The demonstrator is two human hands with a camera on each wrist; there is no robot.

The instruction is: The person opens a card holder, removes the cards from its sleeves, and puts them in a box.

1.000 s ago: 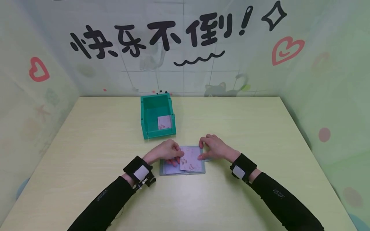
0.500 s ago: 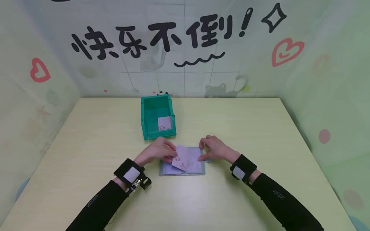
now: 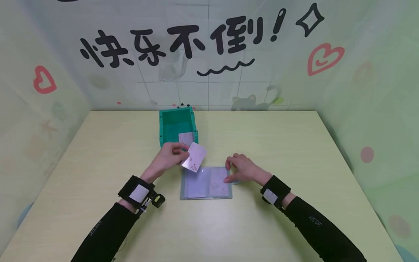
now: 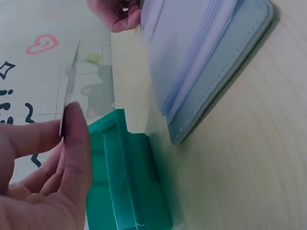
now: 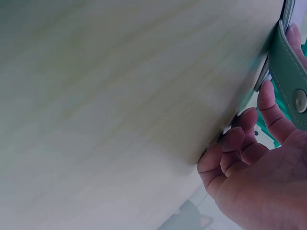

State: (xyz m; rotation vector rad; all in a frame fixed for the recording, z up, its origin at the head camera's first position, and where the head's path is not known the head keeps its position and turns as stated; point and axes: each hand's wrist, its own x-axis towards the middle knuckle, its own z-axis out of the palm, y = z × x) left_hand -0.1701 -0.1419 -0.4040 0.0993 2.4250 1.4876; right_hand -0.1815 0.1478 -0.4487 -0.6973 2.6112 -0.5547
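My left hand (image 3: pixel 167 157) pinches a small pink-white card (image 3: pixel 195 156) with flower print, between thumb and fingers. The card is raised and tilted, just in front of the green bin; in the left wrist view the card (image 4: pixel 70 88) shows nearly edge-on. An open grey-blue card holder (image 3: pixel 198 184) with clear sleeves lies on the table below it. At its right edge my right hand (image 3: pixel 243 167) rests, thumb on the right page and fingers bent near the far corner. The right wrist view shows the holder's strap (image 5: pixel 290 79) with a metal snap beside the thumb.
The green bin (image 3: pixel 176 122) stands behind the holder, slightly left, with another pink card (image 3: pixel 186 137) inside. The pale wooden table (image 3: pixel 278 138) meets printed cloth walls at the back and sides.
My left hand has lifted the card off the holder and moved it left and away, up to the bin's front. The left sleeve is now uncovered. My right hand has stayed put.
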